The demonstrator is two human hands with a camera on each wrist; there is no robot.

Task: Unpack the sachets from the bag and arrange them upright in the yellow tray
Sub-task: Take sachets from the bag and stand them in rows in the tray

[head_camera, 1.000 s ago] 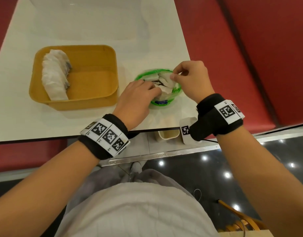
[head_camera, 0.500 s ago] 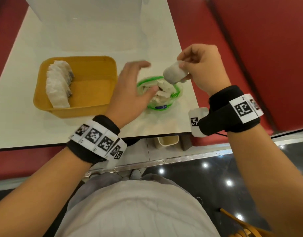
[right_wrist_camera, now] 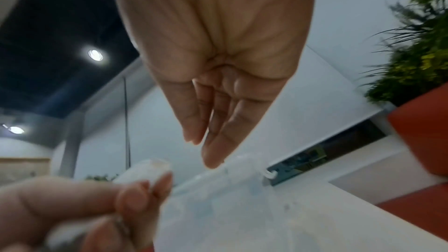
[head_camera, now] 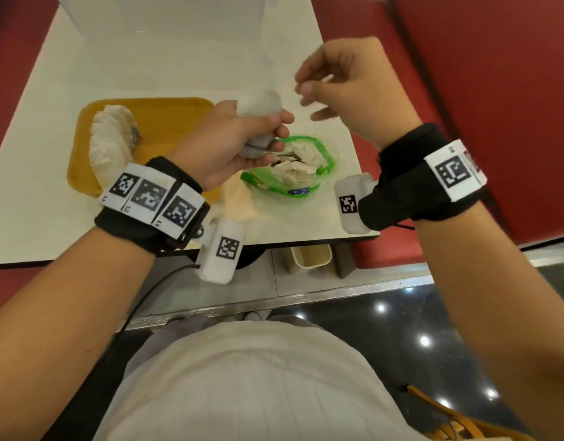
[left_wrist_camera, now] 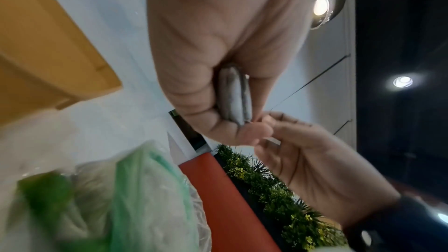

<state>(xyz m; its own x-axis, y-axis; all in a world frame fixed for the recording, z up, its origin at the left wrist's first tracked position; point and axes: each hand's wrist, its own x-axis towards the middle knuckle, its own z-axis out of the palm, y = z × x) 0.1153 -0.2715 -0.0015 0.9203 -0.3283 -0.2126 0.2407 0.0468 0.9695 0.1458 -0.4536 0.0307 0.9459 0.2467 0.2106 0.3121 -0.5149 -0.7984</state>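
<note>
My left hand grips a small bunch of white sachets above the table, between the yellow tray and the green plastic bag. The left wrist view shows the sachets edge-on, pinched between thumb and fingers. My right hand hovers just right of them with fingers loosely spread, holding nothing; in the right wrist view its fingers point straight out. The bag lies open on the table with several sachets inside. A row of sachets stands along the tray's left side.
The white table ends at a near edge just behind my wrists. Red bench seating runs along the right side. A small beige bin stands on the floor under the table edge.
My right hand lifted a sachet out of the bag and passed it to my left hand, then let go. My left hand rose from the bag and now grips the sachets.
</note>
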